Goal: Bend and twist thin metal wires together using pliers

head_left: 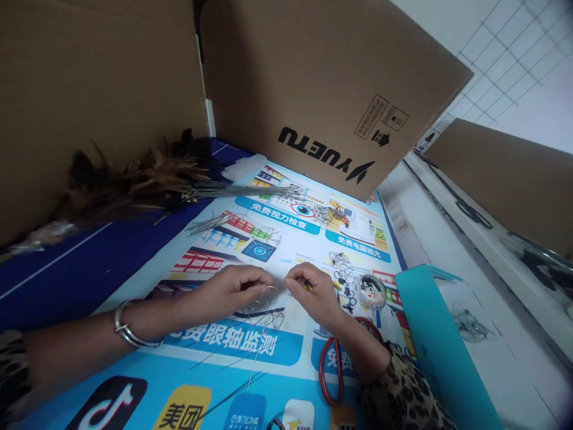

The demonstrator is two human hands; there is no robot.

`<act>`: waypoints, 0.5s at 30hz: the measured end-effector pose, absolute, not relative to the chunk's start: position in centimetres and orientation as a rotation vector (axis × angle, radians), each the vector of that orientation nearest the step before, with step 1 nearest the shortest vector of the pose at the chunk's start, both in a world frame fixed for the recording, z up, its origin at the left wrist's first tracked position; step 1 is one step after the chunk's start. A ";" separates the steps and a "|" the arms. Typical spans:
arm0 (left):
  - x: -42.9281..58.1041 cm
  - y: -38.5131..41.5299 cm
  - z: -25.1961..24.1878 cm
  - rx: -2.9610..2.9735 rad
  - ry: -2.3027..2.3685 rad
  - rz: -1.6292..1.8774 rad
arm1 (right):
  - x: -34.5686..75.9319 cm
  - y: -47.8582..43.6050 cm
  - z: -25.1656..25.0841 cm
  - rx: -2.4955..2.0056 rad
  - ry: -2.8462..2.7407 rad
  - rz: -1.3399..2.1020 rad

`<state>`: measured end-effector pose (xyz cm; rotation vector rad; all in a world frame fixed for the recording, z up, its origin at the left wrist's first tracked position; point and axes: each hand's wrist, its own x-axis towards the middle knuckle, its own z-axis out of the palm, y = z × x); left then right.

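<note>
My left hand [244, 289], a silver bangle on its wrist, pinches a thin wire [273, 288] whose tip pokes out past the fingertips. Just across a small gap, my right hand [313, 292] is closed in a pinch. A bit of yellow shows among its fingers, but I cannot make out what it holds. Below the hands, loose thin wires [256, 358] lie on the printed sheet [293, 373]. Red-handled scissors [330, 373] rest partly under my right forearm. Beside that hand lie small black rings [347, 283] and a round clear case [372, 291] with a cartoon face.
A bundle of straight wires [250, 190] lies farther back, near brown feathers [147, 176] at the left. Tangled fine wire pieces [329, 213] sit behind my right hand. Cardboard boxes [313, 77] wall off the back. A teal box [441, 346] stands at the right.
</note>
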<state>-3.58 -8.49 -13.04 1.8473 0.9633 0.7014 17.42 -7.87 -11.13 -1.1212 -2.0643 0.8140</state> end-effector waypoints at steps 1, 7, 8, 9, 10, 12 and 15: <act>-3.5 -8.5 -13.0 1.856 0.967 0.701 | 17.4 -7.9 -11.1 -1.128 -2.057 0.818; -3.6 -8.5 -13.0 1.869 0.941 0.675 | 17.1 -8.0 -11.2 -1.142 -2.029 0.860; -3.6 -8.5 -13.0 1.869 0.927 0.667 | 17.0 -8.0 -11.2 -1.140 -2.026 0.863; -3.6 -8.5 -13.1 1.868 0.915 0.662 | 17.0 -8.0 -11.3 -1.138 -2.022 0.861; -3.6 -8.5 -13.1 1.865 0.905 0.656 | 17.0 -8.1 -11.3 -1.135 -2.018 0.856; -3.6 -8.5 -13.2 1.854 0.894 0.650 | 16.9 -8.1 -11.3 -1.131 -2.009 0.845; -3.6 -8.5 -13.3 1.814 0.896 0.650 | 16.9 -8.1 -11.2 -1.125 -2.002 0.842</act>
